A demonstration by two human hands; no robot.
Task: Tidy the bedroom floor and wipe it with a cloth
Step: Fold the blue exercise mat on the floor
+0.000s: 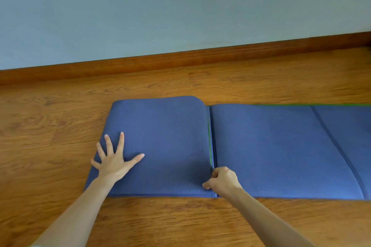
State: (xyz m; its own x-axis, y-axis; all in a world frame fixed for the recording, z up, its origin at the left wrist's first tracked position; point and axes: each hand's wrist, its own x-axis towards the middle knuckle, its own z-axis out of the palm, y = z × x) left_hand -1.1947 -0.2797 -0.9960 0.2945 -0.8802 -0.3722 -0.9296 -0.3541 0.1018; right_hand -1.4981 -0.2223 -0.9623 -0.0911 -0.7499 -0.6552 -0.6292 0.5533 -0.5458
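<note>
One mat (271, 146) is lying on the floor (50, 118), blue on its upper face with a thin green edge showing along its far side and at the fold. Its left part is folded over into a flat stack, and the rest is stretching out flat to the right, where the picture is cutting it off. Two creases are running across the flat part near the right edge.

Two hands are working on it. The left hand (112, 158) is lying flat on the near-left part of the folded stack, fingers spread and straight, pressing down and gripping nothing. The right hand (221, 181) is sitting at the near end of the fold line, fingers curled in and pinching the edge of the folded layers; the fingertips are tucked under, so exactly how many layers it is grasping is hard to tell.

One wall (180, 6) and one skirting board (180, 59) are running behind the mat. How many layers the stack is holding cannot be counted from here. Both forearms are leaving the picture at the bottom
</note>
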